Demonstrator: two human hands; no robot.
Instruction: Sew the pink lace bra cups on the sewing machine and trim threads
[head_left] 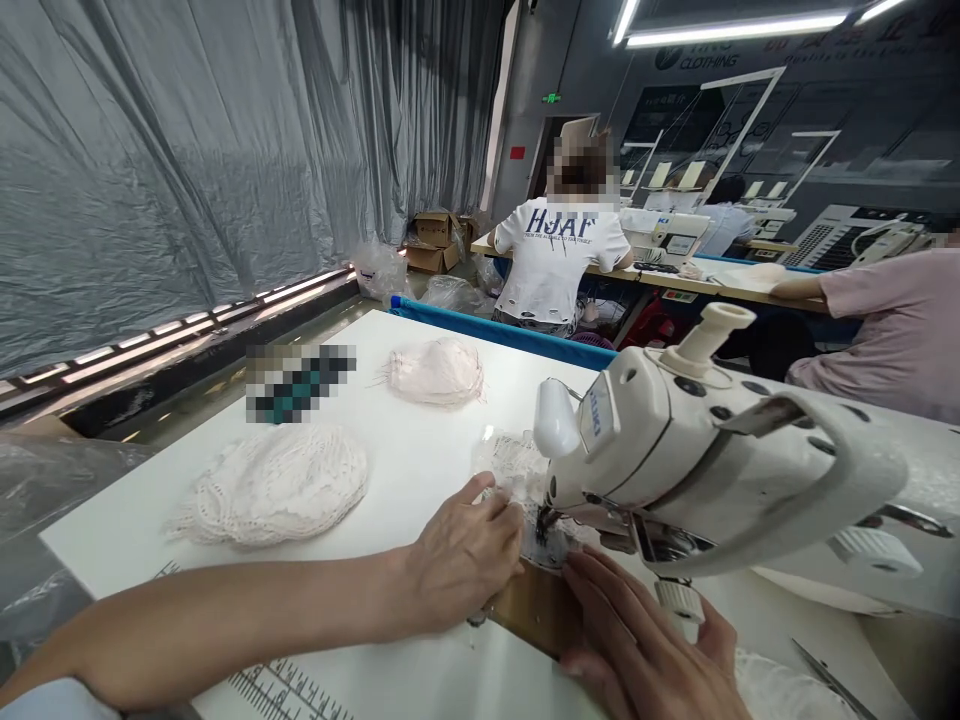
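Lace (510, 455) lies on the table (409, 440) at the presser foot (543, 527) of a sewing machine (750, 460), its visible part spreading behind and to the left of the needle area. The step in hand appears to be guiding this piece for stitching; the next move calls for a flat, even feed, with fingertips clear of the needle. The left hand (469, 555) reaches across from the lower left, forearm low over the table, wrist nearly straight, knuckles up; its fingers are bent and gathered at the near edge of the lace, though whether they pinch or merely press cannot be told. The right hand (652, 635) lies palm down in front of the machine head, fingers extended side by side toward the presser foot, thumb apart; their contact with the lace is unclear.
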